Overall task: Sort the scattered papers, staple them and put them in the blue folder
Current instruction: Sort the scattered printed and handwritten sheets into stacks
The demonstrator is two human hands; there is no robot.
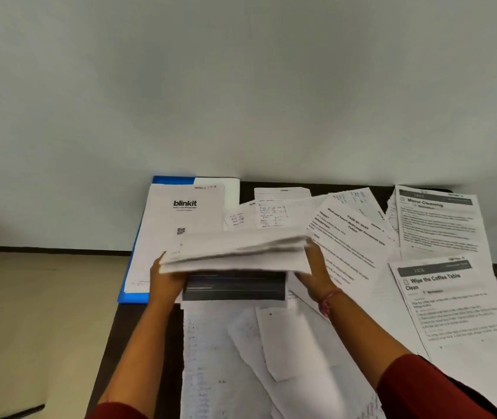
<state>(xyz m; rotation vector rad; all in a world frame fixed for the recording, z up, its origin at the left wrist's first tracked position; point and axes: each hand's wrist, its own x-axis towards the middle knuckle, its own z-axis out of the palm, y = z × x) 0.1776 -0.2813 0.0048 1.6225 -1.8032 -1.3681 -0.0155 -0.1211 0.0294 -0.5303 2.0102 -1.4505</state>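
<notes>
A dark tabletop (126,328) stands with its far edge against a pale wall (241,86); beige floor (38,313) lies beyond its left edge.

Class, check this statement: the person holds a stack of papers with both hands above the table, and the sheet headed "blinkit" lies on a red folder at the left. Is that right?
Not quite. The head view shows the blinkit sheet lying on a blue folder, not a red one. The rest stands: the left hand and the right hand hold the stack of papers above the table.
</notes>
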